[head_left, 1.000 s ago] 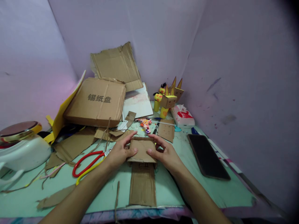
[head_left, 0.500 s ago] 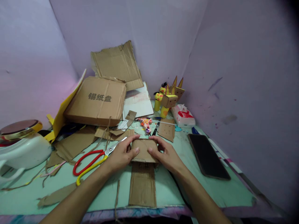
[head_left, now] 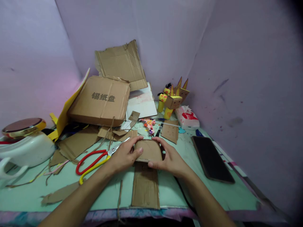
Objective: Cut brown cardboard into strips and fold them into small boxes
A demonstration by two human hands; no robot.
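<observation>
Between my hands is a small piece of cardboard (head_left: 149,150) with a rounded far edge. My left hand (head_left: 129,153) grips its left side, thumb on top and fingers at the far edge. My right hand (head_left: 169,157) holds the right side, its thumb at the near right edge. Beneath it, a cardboard strip (head_left: 145,189) lies on the table and runs toward the near edge. Scissors (head_left: 94,162) with one red and one yellow handle lie left of my left hand, blade tips partly behind it. A patterned glue gun (head_left: 149,126) lies beyond the cardboard.
A cardboard box (head_left: 101,101) and cardboard scraps (head_left: 78,142) fill the back left. At left stands a white mug (head_left: 28,154). Yellow spotted figures (head_left: 169,102) and a tissue pack (head_left: 188,118) stand at back right. A phone (head_left: 211,159) lies at right.
My right thumb has slid from the top of the cardboard piece down to its near edge. The piece looks slightly tilted or turned. The whole view has shifted a little.
</observation>
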